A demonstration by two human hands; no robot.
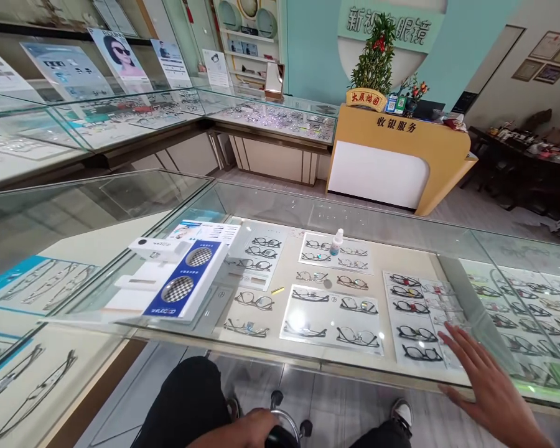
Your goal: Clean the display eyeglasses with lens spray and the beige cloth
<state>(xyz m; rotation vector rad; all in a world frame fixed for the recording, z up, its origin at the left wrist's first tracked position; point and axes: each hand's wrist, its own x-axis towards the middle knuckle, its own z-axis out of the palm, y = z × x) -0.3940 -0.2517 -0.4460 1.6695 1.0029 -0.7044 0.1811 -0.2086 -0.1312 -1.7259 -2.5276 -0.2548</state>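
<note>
The right hand [488, 386] lies flat with fingers spread on the glass display case [392, 224]. The left hand [249, 430] sits low beside a chrome stool ring [287, 420], its grip unclear. Inside the case, eyeglass frames [415, 317] lie in rows; a small bottle [336, 241] stands on top.

The orange cashier counter [396, 146] reads 收银服务, the gold plaque [365, 99] on the plant pot above it reads 大展鸿图, and the partly hidden wall sign [413, 30] seems to read 新视…眼镜.
</note>
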